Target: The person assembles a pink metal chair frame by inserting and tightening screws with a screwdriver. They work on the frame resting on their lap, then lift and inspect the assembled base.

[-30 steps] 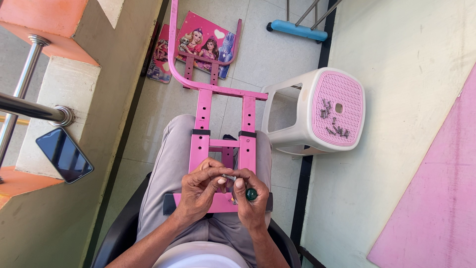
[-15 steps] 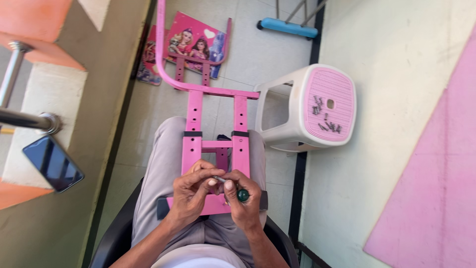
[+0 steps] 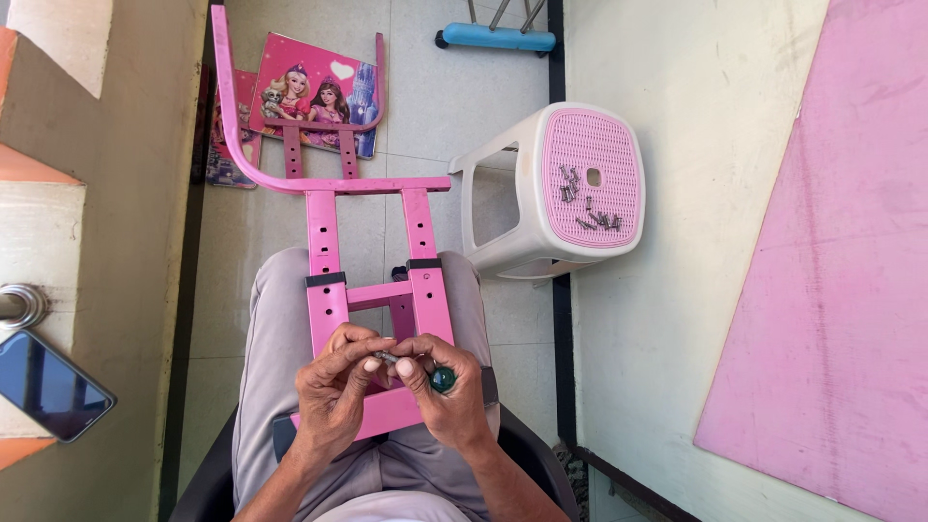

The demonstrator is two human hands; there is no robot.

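Head view looks straight down at a seated person with a pink metal frame (image 3: 372, 290) lying across the lap, its far end curving away over the tiled floor. Both hands meet over the near crossbar: the left hand (image 3: 333, 391) pinches a small grey screw (image 3: 385, 358) at its fingertips, while the right hand (image 3: 447, 396) is wrapped around a green-handled screwdriver (image 3: 443, 379) and also touches the screw with thumb and forefinger. The step in hand looks like seating that screw on the driver tip — or starting it into a hole in the frame; which one is too small to tell. Next it likely calls for steadying the frame and keeping the driver square to the hole. More screws (image 3: 590, 203) lie on the white stool with a pink top (image 3: 541, 193), far right. A dark phone (image 3: 48, 387) rests on the ledge at near left.
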